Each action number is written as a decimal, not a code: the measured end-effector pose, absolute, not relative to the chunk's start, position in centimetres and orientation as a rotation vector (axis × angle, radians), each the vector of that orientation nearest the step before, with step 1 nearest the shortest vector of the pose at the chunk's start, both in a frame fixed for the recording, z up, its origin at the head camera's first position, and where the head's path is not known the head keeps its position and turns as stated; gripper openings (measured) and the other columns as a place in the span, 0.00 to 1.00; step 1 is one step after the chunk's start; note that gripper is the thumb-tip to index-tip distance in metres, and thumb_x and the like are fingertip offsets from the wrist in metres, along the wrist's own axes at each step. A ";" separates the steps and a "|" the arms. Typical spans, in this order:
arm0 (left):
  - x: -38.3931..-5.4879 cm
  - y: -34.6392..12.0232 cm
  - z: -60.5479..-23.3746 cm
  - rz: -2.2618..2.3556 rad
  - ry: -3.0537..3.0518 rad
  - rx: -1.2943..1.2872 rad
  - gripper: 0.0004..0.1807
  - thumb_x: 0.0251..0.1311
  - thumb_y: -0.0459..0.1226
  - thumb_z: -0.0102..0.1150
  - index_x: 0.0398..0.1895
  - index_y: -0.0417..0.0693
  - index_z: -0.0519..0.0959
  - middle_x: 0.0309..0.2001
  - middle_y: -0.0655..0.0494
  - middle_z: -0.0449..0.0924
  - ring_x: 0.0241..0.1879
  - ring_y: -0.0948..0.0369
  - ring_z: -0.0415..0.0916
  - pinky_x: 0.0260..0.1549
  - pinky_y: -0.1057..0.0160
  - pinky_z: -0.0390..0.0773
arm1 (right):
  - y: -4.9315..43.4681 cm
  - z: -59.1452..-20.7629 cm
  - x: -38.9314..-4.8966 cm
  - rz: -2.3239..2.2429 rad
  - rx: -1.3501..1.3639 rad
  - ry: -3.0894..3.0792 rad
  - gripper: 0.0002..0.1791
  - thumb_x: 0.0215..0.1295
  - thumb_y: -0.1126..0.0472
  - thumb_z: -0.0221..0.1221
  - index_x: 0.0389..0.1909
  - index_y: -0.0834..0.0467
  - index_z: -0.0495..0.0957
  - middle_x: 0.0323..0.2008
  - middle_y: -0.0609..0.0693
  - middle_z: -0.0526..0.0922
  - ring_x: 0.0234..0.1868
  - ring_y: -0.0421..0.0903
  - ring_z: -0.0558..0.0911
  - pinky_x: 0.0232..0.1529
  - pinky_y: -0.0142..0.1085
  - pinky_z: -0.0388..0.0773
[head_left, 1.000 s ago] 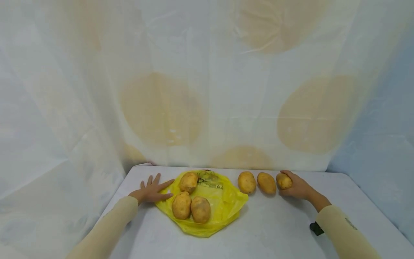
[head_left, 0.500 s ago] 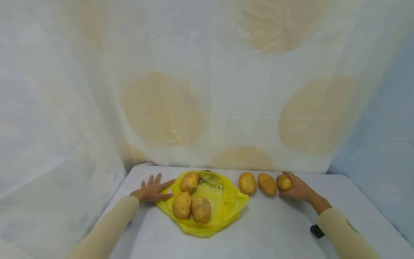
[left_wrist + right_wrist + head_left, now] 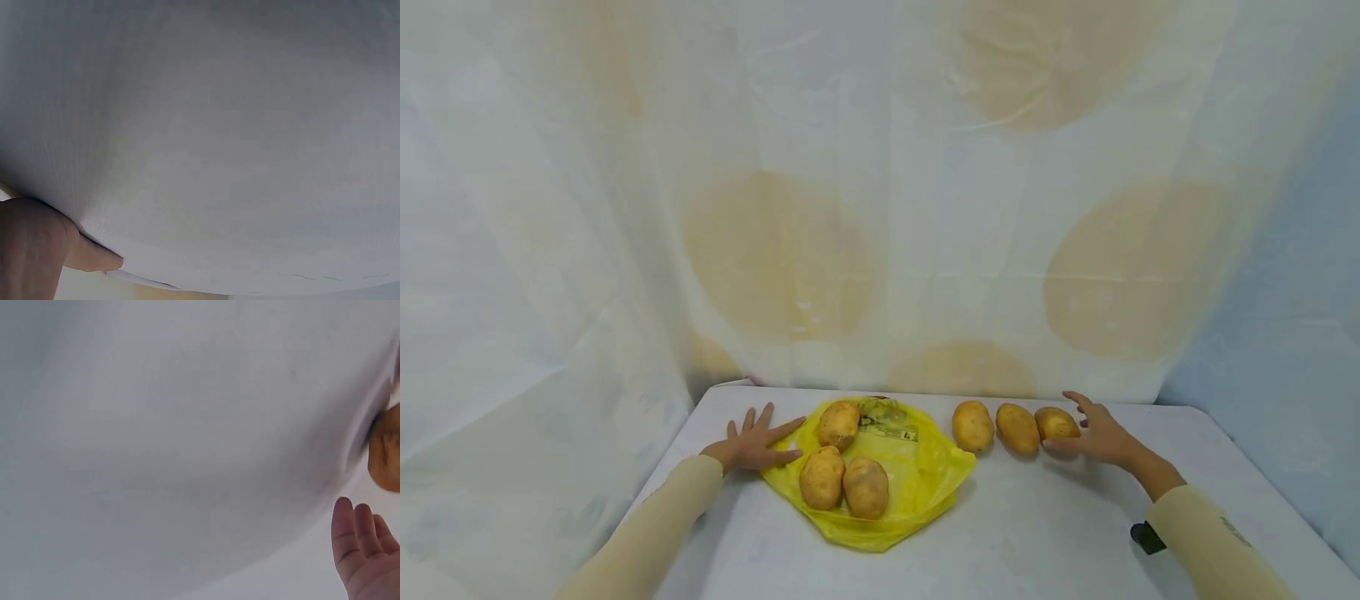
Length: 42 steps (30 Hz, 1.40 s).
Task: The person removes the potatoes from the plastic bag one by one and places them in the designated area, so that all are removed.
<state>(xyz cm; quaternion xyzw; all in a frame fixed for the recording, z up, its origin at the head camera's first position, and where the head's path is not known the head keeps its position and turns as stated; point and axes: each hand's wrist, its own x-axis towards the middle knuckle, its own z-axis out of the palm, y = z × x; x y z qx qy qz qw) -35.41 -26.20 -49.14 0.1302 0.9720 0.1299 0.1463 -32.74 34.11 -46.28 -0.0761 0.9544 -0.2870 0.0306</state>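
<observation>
My left hand (image 3: 750, 444) lies with fingers spread on the table, thumb and index finger at the left edge of a yellow plastic bag (image 3: 917, 475). Flat on the table, the bag bears three potatoes: one at the back (image 3: 838, 423) and two in front, the left one (image 3: 822, 477) and the right one (image 3: 866, 487). To the right, three more potatoes stand in a row: an outer one (image 3: 972, 426), a middle one (image 3: 1018, 429) and a last one (image 3: 1056, 423). Beside that last potato my right hand (image 3: 1101, 435) is spread, its fingers apart from it in the right wrist view.
A white-covered table (image 3: 1000, 533) carries everything. Behind it hangs a pale curtain (image 3: 955, 250) with tan circles, and sheets close in both sides. A small black device (image 3: 1147, 537) sits at my right sleeve.
My right hand has let go of the last potato and drawn slightly right, fingers opening. That potato now lies closer to the middle one. My left hand and the bag have stayed still.
</observation>
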 end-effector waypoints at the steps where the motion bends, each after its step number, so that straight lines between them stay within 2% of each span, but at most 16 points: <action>1: -35.4 -26.2 -49.2 0.371 2.799 0.375 0.43 0.60 0.72 0.45 0.77 0.72 0.55 0.79 0.34 0.31 0.75 0.29 0.25 0.61 0.21 0.29 | 34.2 -46.0 -32.6 -0.892 -0.233 2.946 0.57 0.61 0.39 0.64 0.76 0.66 0.44 0.68 0.79 0.52 0.63 0.77 0.63 0.54 0.69 0.69; 3: -35.4 -26.3 -49.2 0.370 2.799 0.375 0.43 0.60 0.72 0.44 0.77 0.72 0.55 0.79 0.35 0.30 0.75 0.29 0.25 0.62 0.21 0.29 | 34.3 -45.7 -32.3 -0.861 -0.230 2.999 0.53 0.67 0.37 0.56 0.76 0.67 0.42 0.69 0.81 0.48 0.65 0.80 0.59 0.55 0.73 0.63; 6: -35.4 -26.4 -49.3 0.371 2.799 0.377 0.43 0.60 0.72 0.44 0.77 0.72 0.55 0.79 0.35 0.30 0.75 0.30 0.25 0.62 0.21 0.29 | 34.8 -45.7 -31.8 -0.694 -0.192 3.154 0.49 0.72 0.34 0.45 0.78 0.62 0.40 0.71 0.80 0.41 0.66 0.83 0.52 0.57 0.78 0.52; 10: -35.5 -26.4 -49.5 0.367 2.803 0.393 0.42 0.60 0.72 0.44 0.77 0.72 0.55 0.79 0.34 0.31 0.75 0.29 0.26 0.62 0.21 0.30 | 35.6 -46.0 -31.4 -0.386 -0.138 3.410 0.48 0.70 0.31 0.45 0.79 0.53 0.39 0.75 0.74 0.34 0.66 0.82 0.51 0.59 0.77 0.47; 16: -35.3 -26.2 -48.8 0.365 2.814 0.391 0.42 0.61 0.70 0.45 0.77 0.69 0.56 0.78 0.33 0.32 0.74 0.28 0.27 0.62 0.21 0.30 | 36.3 -46.1 -31.0 -0.246 -0.163 3.572 0.48 0.68 0.33 0.49 0.80 0.47 0.38 0.77 0.66 0.27 0.66 0.77 0.52 0.63 0.75 0.42; 23: -35.1 -25.9 -48.3 0.368 2.829 0.422 0.41 0.62 0.69 0.46 0.76 0.68 0.57 0.78 0.32 0.33 0.74 0.27 0.29 0.62 0.21 0.32 | 35.7 -45.4 -30.7 -0.215 -0.220 3.583 0.45 0.71 0.34 0.45 0.80 0.44 0.37 0.78 0.66 0.26 0.69 0.76 0.51 0.65 0.74 0.38; 27: -35.3 -26.0 -48.4 0.376 2.809 0.403 0.42 0.61 0.70 0.44 0.77 0.71 0.56 0.79 0.34 0.31 0.75 0.29 0.26 0.63 0.22 0.29 | 34.3 -45.0 -30.8 -0.196 -0.331 3.574 0.43 0.72 0.35 0.45 0.80 0.43 0.38 0.78 0.65 0.28 0.70 0.73 0.51 0.66 0.74 0.39; 34: -36.5 -26.5 -49.9 0.413 2.800 0.411 0.45 0.56 0.76 0.42 0.77 0.75 0.54 0.78 0.33 0.29 0.74 0.29 0.23 0.61 0.22 0.25 | 31.4 -44.9 -30.9 -0.147 -0.488 3.548 0.42 0.70 0.37 0.50 0.79 0.44 0.44 0.79 0.64 0.32 0.71 0.70 0.51 0.66 0.73 0.40; 37: -36.7 -26.7 -50.5 0.418 2.784 0.395 0.47 0.53 0.78 0.41 0.76 0.79 0.52 0.79 0.35 0.27 0.75 0.30 0.21 0.61 0.22 0.23 | 30.1 -45.2 -30.9 -0.118 -0.517 3.538 0.41 0.70 0.36 0.49 0.79 0.44 0.48 0.79 0.63 0.35 0.72 0.68 0.52 0.67 0.72 0.41; 42: -36.4 -26.7 -50.3 0.416 2.775 0.370 0.47 0.52 0.78 0.42 0.76 0.80 0.52 0.79 0.35 0.27 0.74 0.30 0.21 0.61 0.22 0.23 | 27.7 -45.7 -30.8 -0.088 -0.583 3.490 0.41 0.68 0.33 0.48 0.78 0.44 0.53 0.79 0.61 0.37 0.74 0.67 0.52 0.68 0.71 0.41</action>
